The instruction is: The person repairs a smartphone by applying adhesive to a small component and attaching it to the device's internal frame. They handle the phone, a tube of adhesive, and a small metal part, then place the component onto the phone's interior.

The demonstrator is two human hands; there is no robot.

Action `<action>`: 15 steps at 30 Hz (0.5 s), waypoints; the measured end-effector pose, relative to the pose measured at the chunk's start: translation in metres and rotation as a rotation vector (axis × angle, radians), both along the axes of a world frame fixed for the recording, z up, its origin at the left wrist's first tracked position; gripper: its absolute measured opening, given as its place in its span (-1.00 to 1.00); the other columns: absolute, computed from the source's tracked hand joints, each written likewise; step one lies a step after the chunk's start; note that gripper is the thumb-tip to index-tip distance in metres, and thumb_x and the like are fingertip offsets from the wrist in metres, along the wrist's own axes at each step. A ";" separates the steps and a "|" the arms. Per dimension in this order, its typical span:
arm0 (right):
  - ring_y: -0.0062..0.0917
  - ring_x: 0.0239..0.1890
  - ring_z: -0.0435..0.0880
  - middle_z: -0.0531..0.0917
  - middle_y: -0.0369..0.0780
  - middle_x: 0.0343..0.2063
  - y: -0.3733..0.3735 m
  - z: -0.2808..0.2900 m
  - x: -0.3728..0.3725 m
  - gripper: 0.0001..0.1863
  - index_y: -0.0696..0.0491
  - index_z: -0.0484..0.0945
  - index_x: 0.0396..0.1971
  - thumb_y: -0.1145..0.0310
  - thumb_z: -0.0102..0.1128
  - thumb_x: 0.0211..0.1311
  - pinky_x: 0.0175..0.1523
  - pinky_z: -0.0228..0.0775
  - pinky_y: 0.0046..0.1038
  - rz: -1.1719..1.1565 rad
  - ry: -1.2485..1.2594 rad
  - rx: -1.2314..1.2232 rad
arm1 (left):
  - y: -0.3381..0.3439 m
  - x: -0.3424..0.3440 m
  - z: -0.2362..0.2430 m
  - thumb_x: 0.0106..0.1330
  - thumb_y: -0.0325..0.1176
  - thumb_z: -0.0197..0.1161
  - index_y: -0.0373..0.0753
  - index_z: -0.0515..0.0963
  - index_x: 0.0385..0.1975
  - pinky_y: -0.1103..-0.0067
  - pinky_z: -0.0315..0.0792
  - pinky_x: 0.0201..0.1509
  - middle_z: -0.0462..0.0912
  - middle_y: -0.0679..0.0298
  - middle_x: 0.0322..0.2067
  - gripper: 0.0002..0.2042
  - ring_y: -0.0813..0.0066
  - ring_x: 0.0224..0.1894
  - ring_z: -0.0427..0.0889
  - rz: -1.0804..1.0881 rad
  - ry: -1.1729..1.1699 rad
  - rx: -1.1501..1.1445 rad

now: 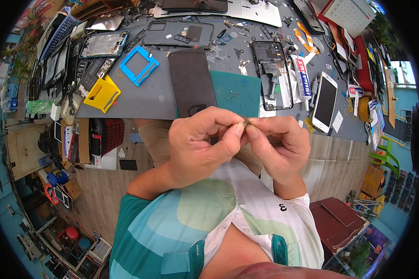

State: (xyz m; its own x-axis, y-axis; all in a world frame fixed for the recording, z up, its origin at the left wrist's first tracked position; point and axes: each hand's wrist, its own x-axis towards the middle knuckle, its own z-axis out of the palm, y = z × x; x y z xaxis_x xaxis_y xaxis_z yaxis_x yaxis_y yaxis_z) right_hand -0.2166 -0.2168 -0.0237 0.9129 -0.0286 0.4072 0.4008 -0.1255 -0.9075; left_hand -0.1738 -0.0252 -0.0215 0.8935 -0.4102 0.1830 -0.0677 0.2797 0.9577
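My left hand (201, 139) and my right hand (280, 143) meet in front of my chest, just off the table's near edge. Each pinches thumb against forefinger, and between the fingertips is a tiny dark piece (246, 120), too small to name. Beyond the hands lies a dark flat phone panel (191, 76), partly over a green mat (239, 90) that carries several small screws. To the right rests an opened phone frame (273, 74) with its inner parts showing. A white smartphone (325, 101) lies farther right, beside a white, red and blue box (301, 76).
A blue plastic stand (138, 66) and a yellow one (102, 94) are on the left of the grey table (139, 104). Stacked phone parts crowd both sides. At the back are a grey phone back cover (179, 33) and orange flex cables (306, 39). A red basket (112, 136) stands below the table.
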 end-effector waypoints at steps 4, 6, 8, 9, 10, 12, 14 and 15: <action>-0.46 -0.25 0.94 0.88 -0.02 -0.22 -0.001 0.000 0.001 -0.82 0.34 0.67 -0.07 0.76 0.39 0.38 -0.16 0.80 -0.49 0.021 0.013 0.037 | -0.001 0.000 0.000 0.62 -0.59 0.23 -0.45 0.66 -0.04 0.70 0.44 -0.50 0.77 0.22 -0.43 -0.90 0.78 -0.53 0.59 0.015 -0.017 0.010; -0.46 -0.25 0.94 0.88 -0.02 -0.22 0.000 0.000 0.001 -0.82 0.35 0.67 -0.07 0.76 0.39 0.38 -0.15 0.80 -0.48 0.026 0.012 0.058 | -0.002 0.000 0.000 0.62 -0.58 0.24 -0.45 0.67 -0.04 0.70 0.46 -0.49 0.78 0.21 -0.42 -0.90 0.77 -0.52 0.60 0.022 -0.006 0.007; -0.47 -0.25 0.94 0.88 -0.02 -0.22 -0.001 -0.001 0.000 -0.82 0.34 0.66 -0.07 0.76 0.39 0.39 -0.15 0.80 -0.49 0.019 0.011 0.044 | -0.003 -0.001 0.000 0.62 -0.58 0.24 -0.45 0.67 -0.04 0.70 0.47 -0.49 0.79 0.20 -0.41 -0.90 0.76 -0.51 0.62 0.023 -0.007 0.005; -0.47 -0.25 0.94 0.88 -0.03 -0.23 -0.001 -0.001 0.000 -0.82 0.34 0.66 -0.07 0.75 0.39 0.39 -0.15 0.80 -0.49 0.016 0.008 0.036 | -0.003 -0.001 0.001 0.62 -0.58 0.24 -0.45 0.67 -0.04 0.70 0.47 -0.48 0.79 0.19 -0.40 -0.90 0.76 -0.50 0.62 0.021 0.009 -0.004; -0.47 -0.25 0.94 0.88 -0.03 -0.22 -0.001 -0.001 -0.001 -0.82 0.34 0.66 -0.07 0.75 0.39 0.39 -0.15 0.80 -0.49 0.012 0.011 0.037 | -0.003 -0.001 0.001 0.62 -0.58 0.24 -0.45 0.67 -0.05 0.70 0.48 -0.48 0.79 0.19 -0.40 -0.90 0.76 -0.50 0.62 0.022 -0.004 0.005; -0.48 -0.25 0.94 0.88 -0.04 -0.22 0.000 -0.002 -0.001 -0.82 0.33 0.66 -0.07 0.76 0.40 0.39 -0.15 0.79 -0.50 0.004 0.013 0.034 | -0.002 -0.001 0.001 0.62 -0.58 0.24 -0.45 0.67 -0.05 0.70 0.48 -0.48 0.79 0.19 -0.39 -0.90 0.76 -0.50 0.62 0.020 0.002 0.005; -0.49 -0.25 0.93 0.88 -0.05 -0.23 0.000 -0.002 -0.002 -0.82 0.32 0.65 -0.07 0.75 0.40 0.39 -0.16 0.79 -0.50 -0.002 0.023 0.023 | -0.002 -0.001 0.001 0.62 -0.58 0.24 -0.45 0.67 -0.05 0.70 0.48 -0.47 0.79 0.19 -0.39 -0.90 0.76 -0.50 0.61 0.018 0.014 -0.002; -0.49 -0.25 0.93 0.88 -0.06 -0.23 0.000 -0.002 -0.003 -0.82 0.32 0.65 -0.07 0.75 0.40 0.39 -0.16 0.79 -0.50 -0.009 0.017 0.012 | -0.002 -0.001 0.001 0.62 -0.58 0.24 -0.45 0.67 -0.05 0.70 0.48 -0.47 0.79 0.20 -0.39 -0.90 0.76 -0.50 0.61 0.017 0.021 -0.005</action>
State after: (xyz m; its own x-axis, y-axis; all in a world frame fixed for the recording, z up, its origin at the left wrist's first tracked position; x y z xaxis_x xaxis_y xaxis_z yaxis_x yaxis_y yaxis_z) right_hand -0.2192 -0.2169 -0.0261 0.9194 -0.0413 0.3912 0.3844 -0.1177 -0.9156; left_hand -0.1749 -0.0274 -0.0208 0.9038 -0.3944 0.1662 -0.0524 0.2833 0.9576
